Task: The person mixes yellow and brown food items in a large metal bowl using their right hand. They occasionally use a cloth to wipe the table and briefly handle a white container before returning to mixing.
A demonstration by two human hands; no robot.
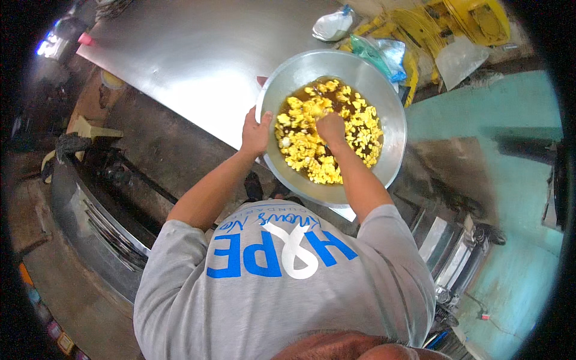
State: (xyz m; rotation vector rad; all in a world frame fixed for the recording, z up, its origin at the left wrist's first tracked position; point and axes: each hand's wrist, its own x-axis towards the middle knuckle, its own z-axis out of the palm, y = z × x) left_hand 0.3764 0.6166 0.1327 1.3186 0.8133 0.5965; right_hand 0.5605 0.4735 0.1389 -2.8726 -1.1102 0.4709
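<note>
A large, round silver metal basin [393, 135] stands at the table's near right corner. Inside it, many small, crumpled yellow pieces [303, 153] float in dark brown liquid [346, 110]; their exact kind does not show. My left hand [256, 133] clasps the basin's left rim, thumb on the inner side and fingers outside. Over the middle of the basin, my right hand [331, 128] is curled into a fist, low among the yellow pieces. Its fingertips are turned away, so what it holds, if anything, is hidden.
A shiny metal tabletop [180, 54] stretches away to the left. Yellow machinery [432, 30], a white plastic bag [333, 25] and a green-blue plastic bag [384, 57] lie beyond the basin. Metal equipment [453, 252] stands at right, a dark curved machine [102, 210] at left.
</note>
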